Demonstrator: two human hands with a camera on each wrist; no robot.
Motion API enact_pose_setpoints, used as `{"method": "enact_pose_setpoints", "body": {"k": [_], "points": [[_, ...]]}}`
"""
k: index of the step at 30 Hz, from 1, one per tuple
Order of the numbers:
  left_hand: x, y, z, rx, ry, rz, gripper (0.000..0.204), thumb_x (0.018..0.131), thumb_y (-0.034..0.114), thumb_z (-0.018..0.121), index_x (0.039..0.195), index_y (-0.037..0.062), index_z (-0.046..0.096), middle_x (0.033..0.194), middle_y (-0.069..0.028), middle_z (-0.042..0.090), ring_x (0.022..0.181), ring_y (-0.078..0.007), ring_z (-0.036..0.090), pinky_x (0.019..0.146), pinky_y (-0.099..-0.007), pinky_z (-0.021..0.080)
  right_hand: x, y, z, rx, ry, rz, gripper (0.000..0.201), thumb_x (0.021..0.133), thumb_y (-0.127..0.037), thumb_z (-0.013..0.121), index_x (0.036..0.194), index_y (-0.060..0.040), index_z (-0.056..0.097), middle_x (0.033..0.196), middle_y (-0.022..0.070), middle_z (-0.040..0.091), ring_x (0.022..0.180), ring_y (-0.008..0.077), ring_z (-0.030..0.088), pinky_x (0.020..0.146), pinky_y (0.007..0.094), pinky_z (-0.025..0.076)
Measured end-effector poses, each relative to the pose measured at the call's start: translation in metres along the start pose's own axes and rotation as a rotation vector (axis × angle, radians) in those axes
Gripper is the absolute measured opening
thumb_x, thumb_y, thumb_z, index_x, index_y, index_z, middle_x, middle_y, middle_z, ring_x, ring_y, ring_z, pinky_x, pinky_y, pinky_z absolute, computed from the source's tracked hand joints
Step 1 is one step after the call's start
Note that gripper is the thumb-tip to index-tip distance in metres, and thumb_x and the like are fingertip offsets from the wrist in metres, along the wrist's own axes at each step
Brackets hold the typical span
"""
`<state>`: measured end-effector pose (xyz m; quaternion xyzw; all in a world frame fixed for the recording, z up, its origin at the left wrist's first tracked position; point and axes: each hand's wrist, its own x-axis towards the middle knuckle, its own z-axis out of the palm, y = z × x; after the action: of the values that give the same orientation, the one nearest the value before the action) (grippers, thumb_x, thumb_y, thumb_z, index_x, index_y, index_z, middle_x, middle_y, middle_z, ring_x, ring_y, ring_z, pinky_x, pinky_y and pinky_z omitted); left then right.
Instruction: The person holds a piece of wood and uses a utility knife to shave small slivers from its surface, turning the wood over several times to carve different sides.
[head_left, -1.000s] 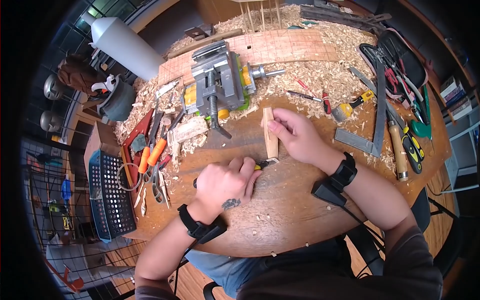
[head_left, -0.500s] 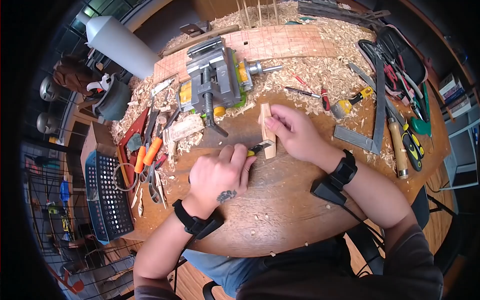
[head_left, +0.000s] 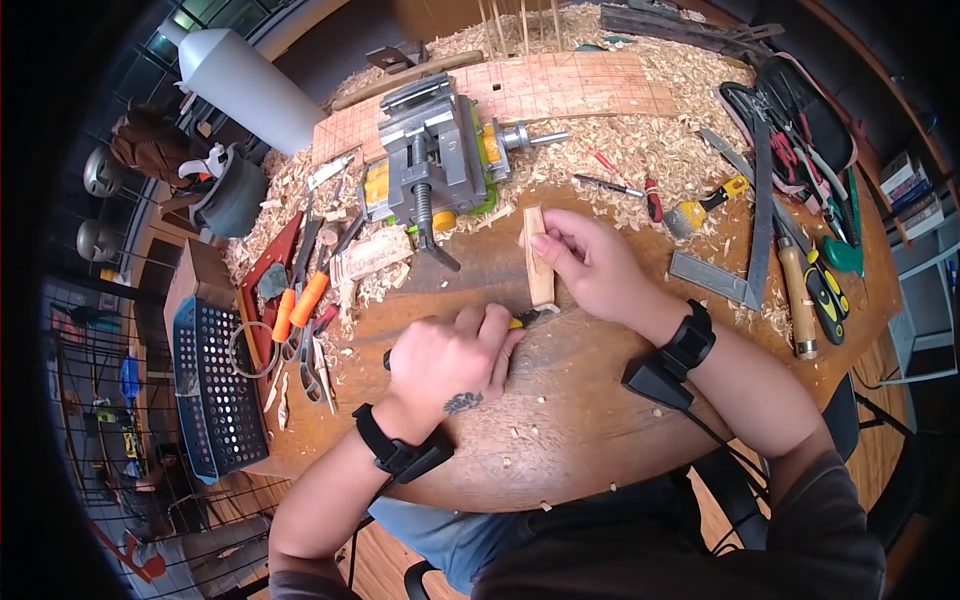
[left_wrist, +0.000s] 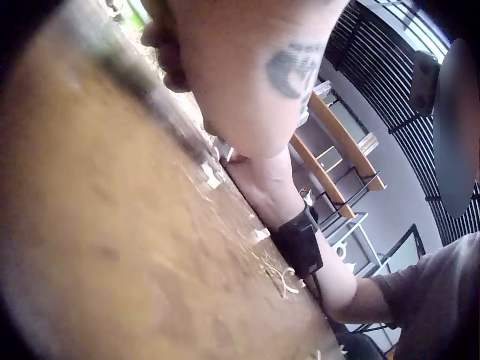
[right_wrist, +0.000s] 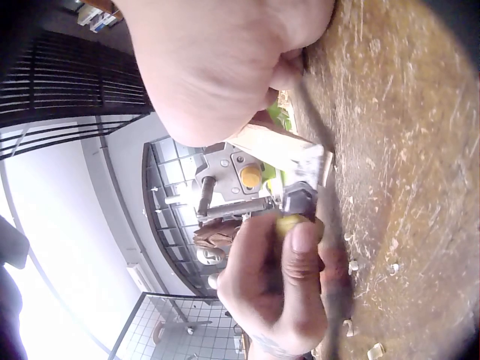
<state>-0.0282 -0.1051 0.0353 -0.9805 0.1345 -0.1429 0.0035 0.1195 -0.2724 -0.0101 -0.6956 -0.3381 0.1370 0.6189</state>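
Observation:
In the head view the left hand grips a yellow and black knife, its blade at the lower end of a small wood piece. The right hand pinches that piece between thumb and fingers near its upper part, the piece standing lengthwise away from the body. The right wrist view shows the knife under the left thumb, its blade against the wood. Most of the knife handle is hidden by the left fingers.
A metal vise stands beyond the hands. At left are a perforated basket and orange-handled scissors. On the right lie a metal square, a wooden-handled tool and a yellow scraper. Wood shavings cover the far side.
The left hand first moved the blade up onto the wood, then back down to its lower end. The right hand kept its hold, nearly still. The view shifted slightly.

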Motion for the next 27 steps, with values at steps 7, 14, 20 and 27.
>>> {"method": "enact_pose_setpoints", "body": {"k": [7,14,20,27], "points": [[0.008,-0.009,-0.001,0.08,0.091,0.05,0.026,0.096,0.03,0.07,0.084,0.0094,0.058,0.068,-0.0064,0.059,0.05,-0.0233,0.064,0.043,-0.0362,0.05,0.0,0.0,0.0,0.029,-0.018,-0.007,0.019,0.107,-0.016,0.062,0.112,0.0016,0.065,0.084,-0.0039,0.061,0.074,0.0015,0.05,0.063,0.0223,0.042],[0.006,-0.008,0.002,0.052,0.057,0.035,0.026,0.097,0.03,0.069,0.086,0.008,0.059,0.069,-0.0078,0.061,0.049,-0.0242,0.064,0.042,-0.0365,0.051,0.002,0.005,0.001,0.038,0.032,-0.002,0.02,0.104,-0.017,0.064,0.105,0.003,0.067,0.081,0.0093,0.069,0.066,0.0112,0.059,0.062,0.0304,0.048],[0.0,-0.005,0.005,0.018,-0.023,-0.009,0.023,0.096,0.028,0.07,0.087,0.0088,0.059,0.073,-0.009,0.063,0.054,-0.0288,0.065,0.046,-0.0395,0.052,-0.001,0.0,0.001,0.025,0.015,0.024,0.02,0.104,-0.016,0.064,0.107,0.0028,0.067,0.083,0.0089,0.07,0.068,0.0113,0.059,0.064,0.0301,0.048],[-0.002,-0.002,0.005,0.038,-0.058,0.033,0.024,0.097,0.031,0.068,0.087,0.0097,0.06,0.069,-0.0086,0.06,0.054,-0.0261,0.065,0.045,-0.0389,0.051,-0.001,-0.005,0.0,0.004,0.023,0.006,0.02,0.104,-0.016,0.065,0.108,0.0031,0.067,0.084,0.008,0.071,0.067,0.0106,0.058,0.062,0.0298,0.048]]}}
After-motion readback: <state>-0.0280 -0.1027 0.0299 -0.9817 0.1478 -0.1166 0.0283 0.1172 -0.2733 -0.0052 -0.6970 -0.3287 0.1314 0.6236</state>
